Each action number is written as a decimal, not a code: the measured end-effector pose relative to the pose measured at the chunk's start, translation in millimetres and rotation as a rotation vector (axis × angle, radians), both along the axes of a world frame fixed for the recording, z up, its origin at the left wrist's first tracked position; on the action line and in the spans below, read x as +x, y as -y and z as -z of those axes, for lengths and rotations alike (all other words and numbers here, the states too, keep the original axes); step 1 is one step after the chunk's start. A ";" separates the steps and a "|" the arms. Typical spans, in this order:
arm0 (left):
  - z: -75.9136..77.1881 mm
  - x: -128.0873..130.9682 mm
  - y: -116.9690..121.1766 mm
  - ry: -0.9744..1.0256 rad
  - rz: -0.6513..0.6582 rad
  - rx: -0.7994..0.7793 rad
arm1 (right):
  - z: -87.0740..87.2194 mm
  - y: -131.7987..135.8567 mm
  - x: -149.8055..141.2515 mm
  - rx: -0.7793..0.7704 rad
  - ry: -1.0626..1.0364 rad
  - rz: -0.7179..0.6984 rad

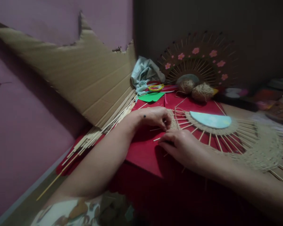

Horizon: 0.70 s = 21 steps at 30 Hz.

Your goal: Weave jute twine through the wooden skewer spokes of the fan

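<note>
A half-round fan (226,150) of thin sticks and woven beige twine lies on the red cloth, a pale blue half-disc (211,120) at its centre. My left hand (159,118) is closed in a pinch at the left end of the woven band. Just below and to its right, my right hand (180,142) bends its fingers onto the same edge, thumb and fingertips together over the stick ends. Between the fingertips, the exact strand is hidden. A loose length of twine (179,108) runs over the fan's left side.
Two twine balls (202,91) sit behind the fan, before a finished fan with pink flowers (195,51). A bundle of sticks (89,141) lies left, beside torn cardboard (85,69) against the wall. Yellow-handled scissors (156,87), green paper (152,97) and crumpled cloth (146,72) lie behind.
</note>
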<state>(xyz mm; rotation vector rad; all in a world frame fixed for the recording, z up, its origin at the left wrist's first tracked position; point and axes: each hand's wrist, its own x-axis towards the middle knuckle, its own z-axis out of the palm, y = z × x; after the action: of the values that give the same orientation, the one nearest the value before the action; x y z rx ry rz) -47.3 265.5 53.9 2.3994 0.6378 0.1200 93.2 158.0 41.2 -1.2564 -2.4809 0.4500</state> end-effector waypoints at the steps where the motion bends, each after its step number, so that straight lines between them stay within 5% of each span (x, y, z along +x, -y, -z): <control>1: 0.6 -0.2 -0.6 -0.002 0.015 0.004 | -0.1 0.9 -3.8 -0.009 -0.007 0.041; 6: 1.6 0.6 -0.1 -0.038 0.033 0.033 | 0.7 5.3 -13.9 0.173 0.052 -0.013; 12: -1.2 2.0 3.0 -0.072 0.021 0.055 | 7.2 8.1 -22.1 0.556 0.330 -0.423; 21: -0.1 0.9 0.1 -0.026 0.057 0.021 | -7.0 8.7 -23.9 0.611 0.553 -0.698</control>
<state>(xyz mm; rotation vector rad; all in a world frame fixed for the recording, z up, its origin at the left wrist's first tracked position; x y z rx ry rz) -46.4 265.4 54.0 2.4402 0.5825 0.0711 69.3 149.3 48.2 -0.2643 -3.1076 -0.5710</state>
